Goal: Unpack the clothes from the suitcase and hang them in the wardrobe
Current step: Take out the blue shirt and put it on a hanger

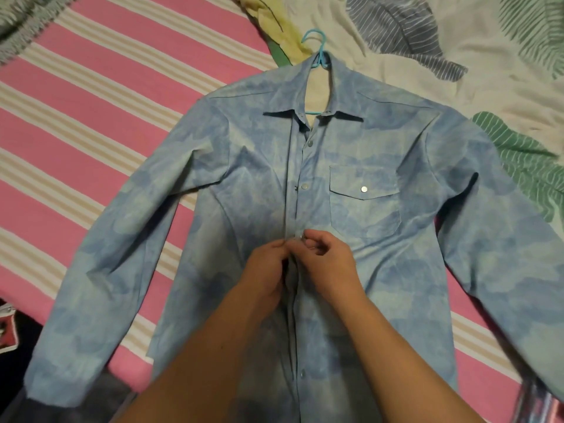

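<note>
Shirt (pixel 351 209) lies flat on the bed (pixel 91 102), hanger (pixel 319 53) at twelve o'clock; left hand (pixel 265 270) and right hand (pixel 329 264) both pinch its placket, grip clamped.

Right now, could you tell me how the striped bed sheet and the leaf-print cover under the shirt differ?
The striped bed sheet is pink with cream and tan bands; the leaf-print cover is off-white with green and grey leaves. The sheet lies smooth; the cover is rumpled. The sheet is under the blue shirt's left sleeve and front, the cover under its collar and right shoulder. Both carry part of the shirt.
</note>
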A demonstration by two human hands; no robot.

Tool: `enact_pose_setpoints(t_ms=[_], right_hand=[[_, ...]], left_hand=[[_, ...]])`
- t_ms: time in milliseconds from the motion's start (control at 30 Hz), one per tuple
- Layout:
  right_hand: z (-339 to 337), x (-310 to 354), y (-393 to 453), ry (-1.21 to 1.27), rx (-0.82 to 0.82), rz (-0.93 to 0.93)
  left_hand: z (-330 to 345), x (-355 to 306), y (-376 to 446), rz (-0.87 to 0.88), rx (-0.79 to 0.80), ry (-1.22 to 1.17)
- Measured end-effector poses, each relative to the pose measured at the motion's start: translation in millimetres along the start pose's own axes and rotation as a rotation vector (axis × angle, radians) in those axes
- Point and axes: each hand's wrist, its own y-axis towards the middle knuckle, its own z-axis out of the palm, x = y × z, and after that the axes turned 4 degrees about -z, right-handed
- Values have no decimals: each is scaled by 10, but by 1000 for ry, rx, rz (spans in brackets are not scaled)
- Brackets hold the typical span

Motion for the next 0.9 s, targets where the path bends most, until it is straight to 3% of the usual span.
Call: enact_pose_setpoints(t_ms=[133, 367, 533, 900], right_hand=[[22, 18, -27, -91, -26, -72], [-57, -60, -75, 145, -216, 46], [3, -47, -138, 273, -169, 31], [26, -174, -80, 80, -208, -67]], left_hand=[[-6, -84, -44, 39, 104, 19], [-4, 16, -28, 199, -241, 260], [94, 63, -89, 410, -288, 416], [120, 20, -116, 455, -346, 563]])
